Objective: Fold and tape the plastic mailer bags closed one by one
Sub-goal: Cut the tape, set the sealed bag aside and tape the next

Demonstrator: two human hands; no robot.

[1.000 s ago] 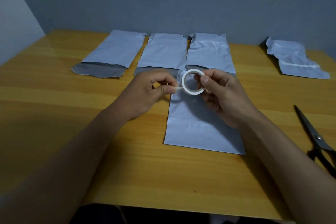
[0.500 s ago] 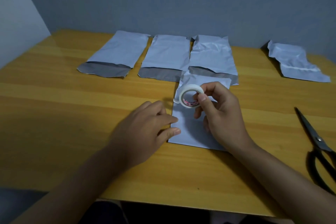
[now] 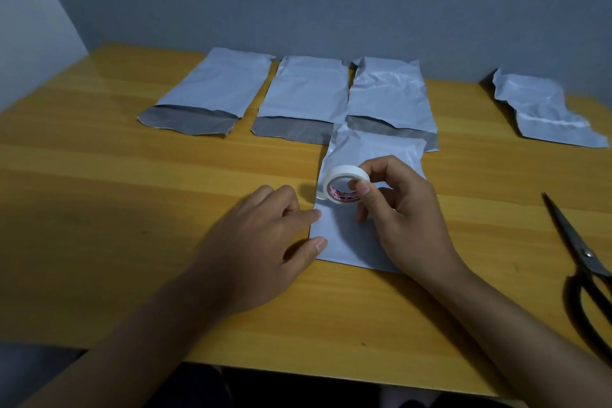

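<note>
Two hands work over the nearest mailer. Left hand lies flat and spread, fingertips pinning its left edge. Right hand pinches the tape roll just beyond those fingertips. That bag's long axis runs away toward three unfolded mailers.
</note>
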